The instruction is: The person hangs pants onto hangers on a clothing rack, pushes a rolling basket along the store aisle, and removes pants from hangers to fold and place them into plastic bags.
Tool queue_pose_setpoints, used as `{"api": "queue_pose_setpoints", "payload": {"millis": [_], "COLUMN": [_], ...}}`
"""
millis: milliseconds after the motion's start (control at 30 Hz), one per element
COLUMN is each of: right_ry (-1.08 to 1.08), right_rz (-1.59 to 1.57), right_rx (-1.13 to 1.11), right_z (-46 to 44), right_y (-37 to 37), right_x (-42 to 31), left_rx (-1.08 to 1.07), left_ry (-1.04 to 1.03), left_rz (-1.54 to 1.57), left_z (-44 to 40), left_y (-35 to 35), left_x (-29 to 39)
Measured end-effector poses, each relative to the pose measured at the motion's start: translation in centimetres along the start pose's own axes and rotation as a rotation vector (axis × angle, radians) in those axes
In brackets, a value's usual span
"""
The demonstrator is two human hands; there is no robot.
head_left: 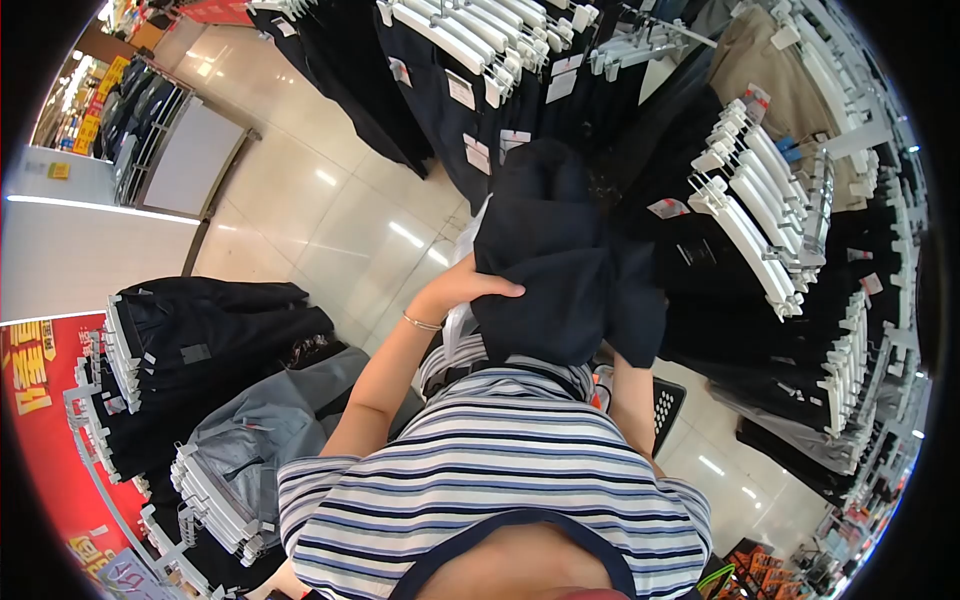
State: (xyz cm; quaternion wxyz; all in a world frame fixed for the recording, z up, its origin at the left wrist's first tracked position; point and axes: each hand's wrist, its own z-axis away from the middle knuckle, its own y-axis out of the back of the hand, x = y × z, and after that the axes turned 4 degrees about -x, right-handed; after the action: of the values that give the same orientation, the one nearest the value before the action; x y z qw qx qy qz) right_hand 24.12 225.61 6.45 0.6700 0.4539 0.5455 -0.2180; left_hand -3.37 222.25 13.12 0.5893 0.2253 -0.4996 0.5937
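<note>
A folded pair of dark trousers (540,270) hangs in front of my waist. My left hand (460,288) grips its left edge, thumb lying on top of the cloth and fingers hidden underneath. Some white, thin material (465,325) shows below that hand at the same edge; what it is I cannot make out. On the other side, my right forearm (632,400) runs under the dark cloth, which covers the right hand and its fingers.
Racks of dark trousers on white hangers (480,40) stand ahead, with more hangers (760,200) on the right. At left are black trousers (200,320) and grey trousers (265,420) by a red sign (50,430). A black perforated basket (668,410) sits near my right side.
</note>
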Motion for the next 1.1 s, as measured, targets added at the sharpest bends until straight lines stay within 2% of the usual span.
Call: {"api": "queue_pose_setpoints", "payload": {"millis": [100, 200, 300, 333, 400, 500, 533, 567, 633, 700, 733, 767, 833, 1033, 1100], "right_ry": [0.058, 0.015, -0.420, -0.500, -0.552, -0.593, -0.604, -0.612, -0.530, -0.507, -0.498, -0.488, -0.473, -0.448, -0.457], "right_rz": [0.089, -0.146, -0.522, -0.588, -0.678, -0.996, -1.093, -1.189, -1.093, -1.071, -1.053, -1.035, -0.979, -0.856, -0.851], "right_rx": [0.006, 0.256, 0.207, 0.187, 0.184, 0.274, 0.342, 0.411, 0.405, 0.373, 0.351, 0.334, 0.302, 0.236, 0.220], "right_z": [-0.1, -1.5, -2.0, -2.0, -1.6, -0.8, -0.5, -0.3, 0.5, 0.8, 0.8, 0.5, -0.1, -2.0, -2.0], "right_y": [-2.3, -5.0, -4.3, -3.6, -3.1, -2.2, -1.9, -1.5, -0.8, -0.9, -0.7, -0.7, -0.4, 0.3, 0.1], "right_x": [-1.8, -5.2, -5.3, -5.9, -4.4, -0.7, -0.1, 0.2, 0.0, -0.5, -0.8, -1.0, -1.0, -0.8, -1.0], "left_rx": [0.004, 0.014, -0.084, -0.055, 0.001, -0.001, 0.070, 0.114, 0.200, 0.308, 0.312, 0.301, 0.318, 0.407, 0.416], "left_ry": [0.015, -0.136, -0.098, -0.135, -0.204, -0.090, 0.010, -0.123, -0.387, -0.566, -0.609, -0.597, -0.729, -0.686, -0.614], "left_rz": [-0.059, -0.285, -0.273, -0.263, -0.241, -0.217, -0.464, -0.362, -0.158, -0.159, -0.184, -0.061, -0.300, -0.722, -0.618], "left_z": [-0.3, -1.1, -1.2, -1.1, -1.0, -1.3, -1.4, -1.4, -1.5, -2.0, -2.0, -1.9, -2.0, -1.7, -1.9], "left_y": [-1.1, -1.2, -1.0, -1.4, -2.3, -1.3, -0.5, 0.0, 0.8, 1.7, 2.0, 2.0, 1.9, 0.8, 0.1], "left_x": [0.0, -1.8, -1.6, -1.3, -0.7, 0.4, 1.7, 2.5, 3.4, 3.8, 4.1, 4.1, 3.8, 3.1, 2.7]}}
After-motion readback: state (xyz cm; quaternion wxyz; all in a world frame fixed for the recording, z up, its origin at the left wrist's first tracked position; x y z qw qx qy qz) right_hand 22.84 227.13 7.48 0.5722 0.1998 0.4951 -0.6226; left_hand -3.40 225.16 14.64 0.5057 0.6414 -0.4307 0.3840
